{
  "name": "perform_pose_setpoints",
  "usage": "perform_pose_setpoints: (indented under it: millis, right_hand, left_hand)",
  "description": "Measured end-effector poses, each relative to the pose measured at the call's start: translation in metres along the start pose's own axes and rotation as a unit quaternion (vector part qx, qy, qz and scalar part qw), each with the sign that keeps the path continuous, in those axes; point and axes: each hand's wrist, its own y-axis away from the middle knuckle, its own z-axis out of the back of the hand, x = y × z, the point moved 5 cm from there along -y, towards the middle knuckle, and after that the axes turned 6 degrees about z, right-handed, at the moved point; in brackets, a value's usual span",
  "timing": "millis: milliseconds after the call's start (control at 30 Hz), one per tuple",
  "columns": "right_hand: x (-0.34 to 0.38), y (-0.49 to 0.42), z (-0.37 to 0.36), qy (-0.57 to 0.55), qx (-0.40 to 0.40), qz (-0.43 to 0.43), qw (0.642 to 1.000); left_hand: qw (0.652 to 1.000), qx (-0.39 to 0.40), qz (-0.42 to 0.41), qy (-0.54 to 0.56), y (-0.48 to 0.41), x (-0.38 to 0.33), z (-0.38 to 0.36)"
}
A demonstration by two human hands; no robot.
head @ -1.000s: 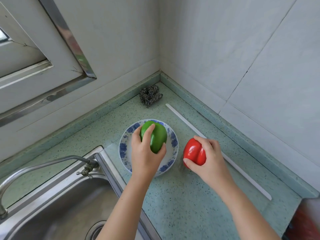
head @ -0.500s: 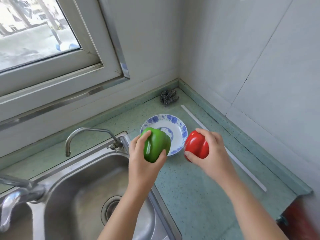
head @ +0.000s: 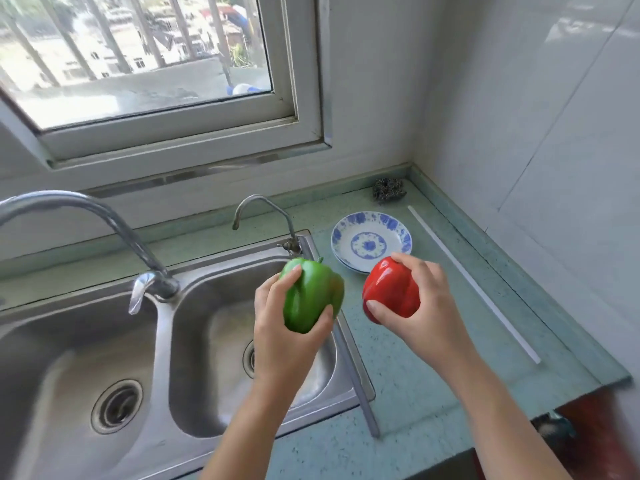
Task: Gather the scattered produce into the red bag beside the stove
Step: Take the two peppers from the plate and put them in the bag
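Note:
A green bell pepper (head: 311, 296) is gripped in my left hand (head: 287, 330), held in the air over the right edge of the sink. My right hand (head: 426, 306) grips a red bell pepper (head: 391, 289) above the green countertop (head: 433, 375). The two peppers sit side by side, a small gap between them. Something red shows at the bottom right corner (head: 595, 438), below the counter's end; I cannot tell whether it is the bag.
A blue-and-white plate (head: 372, 242) lies empty on the counter behind the peppers. A steel scourer (head: 388, 189) sits in the far corner. A white strip (head: 474, 285) runs along the right wall. A double sink (head: 138, 358) with two taps (head: 266, 216) fills the left.
Both hands lifted the peppers off the plate and counter and drew them back toward me. The view swung left, so the sink and window came into sight.

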Motion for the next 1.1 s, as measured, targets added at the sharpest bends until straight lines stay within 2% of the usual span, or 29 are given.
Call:
perform_pose_setpoints:
  millis: [200,633,900,1100]
  right_hand:
    - [0.039,0.06,-0.022,-0.005,0.058,0.029,0.998]
    - [0.136,0.216,-0.06,-0.066,0.204,0.131,0.968]
    - [0.181,0.266,-0.077,-0.101,0.298,0.228,0.922]
    - [0.21,0.295,-0.077,-0.144,0.385,0.288,0.865]
  left_hand:
    - [0.997,-0.075,0.008,0.001,0.068,0.003,0.059]
    - [0.966,-0.235,0.108,0.01,0.265,0.011,0.175]
    - [0.928,-0.348,0.128,-0.022,0.351,-0.018,0.217]
    - [0.878,-0.452,0.138,-0.076,0.41,-0.048,0.227]
